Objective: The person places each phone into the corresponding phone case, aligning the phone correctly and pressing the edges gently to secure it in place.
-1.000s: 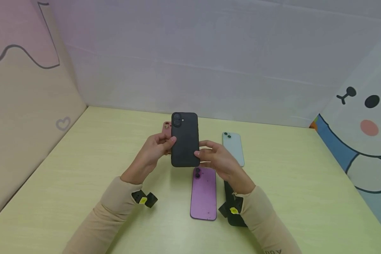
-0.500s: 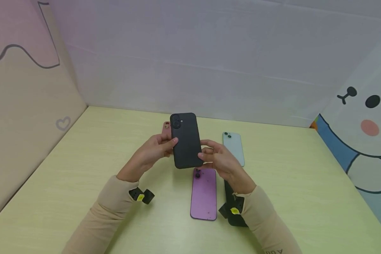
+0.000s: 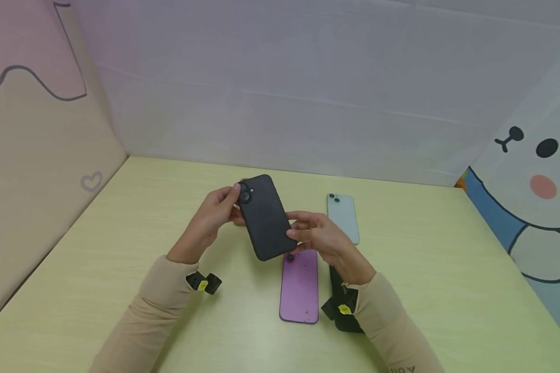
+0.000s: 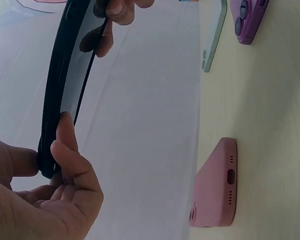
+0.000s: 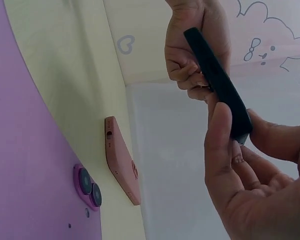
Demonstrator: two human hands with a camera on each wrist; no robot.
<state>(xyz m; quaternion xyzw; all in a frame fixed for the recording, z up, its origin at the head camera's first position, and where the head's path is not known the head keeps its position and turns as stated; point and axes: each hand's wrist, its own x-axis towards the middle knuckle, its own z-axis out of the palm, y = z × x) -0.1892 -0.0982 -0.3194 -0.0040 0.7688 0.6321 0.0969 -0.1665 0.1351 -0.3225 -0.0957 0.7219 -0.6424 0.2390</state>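
A person in beige sleeves (image 3: 144,311) holds a black phone (image 3: 267,220) in the air above a pale yellow table (image 3: 448,269), near its middle. The phone's back, with two stacked camera lenses, faces the wearer; the phone tilts so that its camera end leans to the left and its other end points near and right. The left hand (image 3: 210,217) pinches the left edge at the camera end, its grip closed to the phone's thickness, thumb beside the lenses. The right hand (image 3: 324,235) pinches the lower right corner, its grip just as narrow, thumb on the back and fingers at the edge.

On the table, a purple phone (image 3: 299,290) lies back up on the near side, its far end close below the right hand. A flat black object (image 3: 349,325) lies to its right, partly hidden by the right wrist. Farther off, beyond the right hand, lies a pale phone (image 3: 344,216). A pink phone (image 4: 217,187), seen clearly in the left wrist view, lies on the far side, behind the held phone. A pale backdrop (image 3: 308,103) rises along the far edge.
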